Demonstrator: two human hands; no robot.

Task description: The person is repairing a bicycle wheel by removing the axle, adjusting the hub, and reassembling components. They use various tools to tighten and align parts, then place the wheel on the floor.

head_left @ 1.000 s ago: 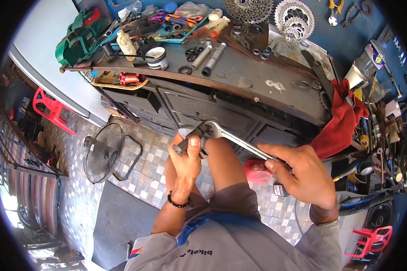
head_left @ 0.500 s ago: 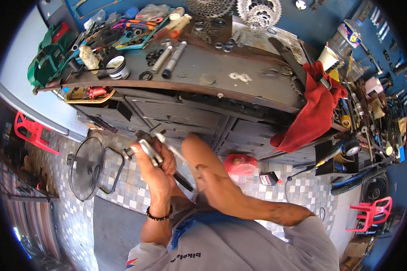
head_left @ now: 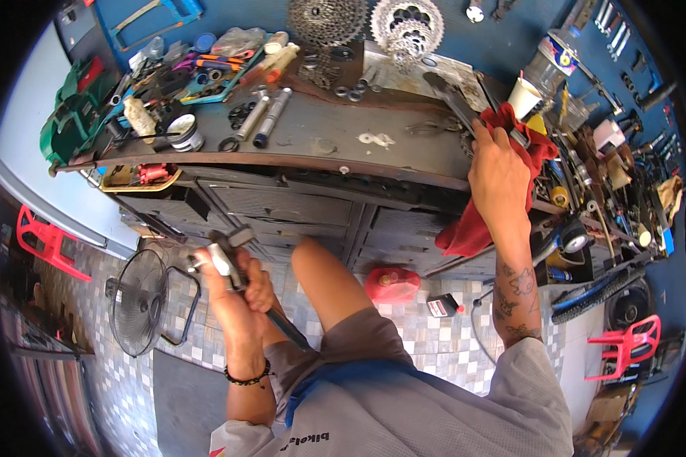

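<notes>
My left hand (head_left: 240, 293) grips a long metal wrench (head_left: 232, 263) by its shaft, its silver head pointing up and its dark handle running down toward my knee. It is held low, in front of the dark drawers of the workbench (head_left: 335, 141). My right hand (head_left: 499, 171) reaches up to the bench's right end and rests on a red cloth (head_left: 472, 225) that hangs over the edge. Its fingers close around a dark tool handle (head_left: 453, 95) lying above the cloth.
The bench top holds sockets, metal tubes (head_left: 263, 114), a round tin (head_left: 184, 131) and a green case (head_left: 72, 114). Bicycle sprockets (head_left: 408, 23) hang on the blue wall. A floor fan (head_left: 139, 301), a red container (head_left: 392, 286) and red plastic chairs (head_left: 44, 238) stand on the tiled floor.
My right hand left the wrench and went up right to the red cloth on the bench. My left hand keeps the wrench alone and has lowered it to the left.
</notes>
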